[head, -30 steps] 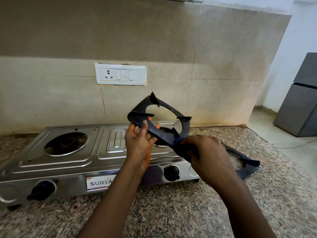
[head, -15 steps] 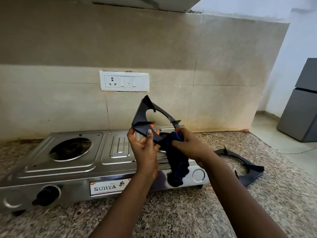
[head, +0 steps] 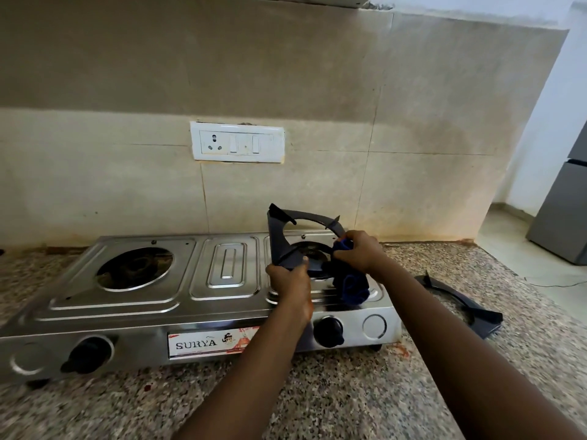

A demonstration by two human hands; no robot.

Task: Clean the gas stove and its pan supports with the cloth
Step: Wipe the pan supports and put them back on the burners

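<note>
You held the pan support [head: 287, 239] tilted up on edge above the right burner of the gas stove [head: 152, 300]. Your left hand [head: 290, 281] pinched its near corner; your right hand [head: 357, 252] gripped the blue cloth [head: 351, 287] around its right rim, nearer the unwiped far bar. A second support [head: 460, 300] lay on the counter [head: 349, 392]. The label read "SURYA" [head: 196, 343].

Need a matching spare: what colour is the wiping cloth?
Dark blue cloth, clearest in the head view.
</note>
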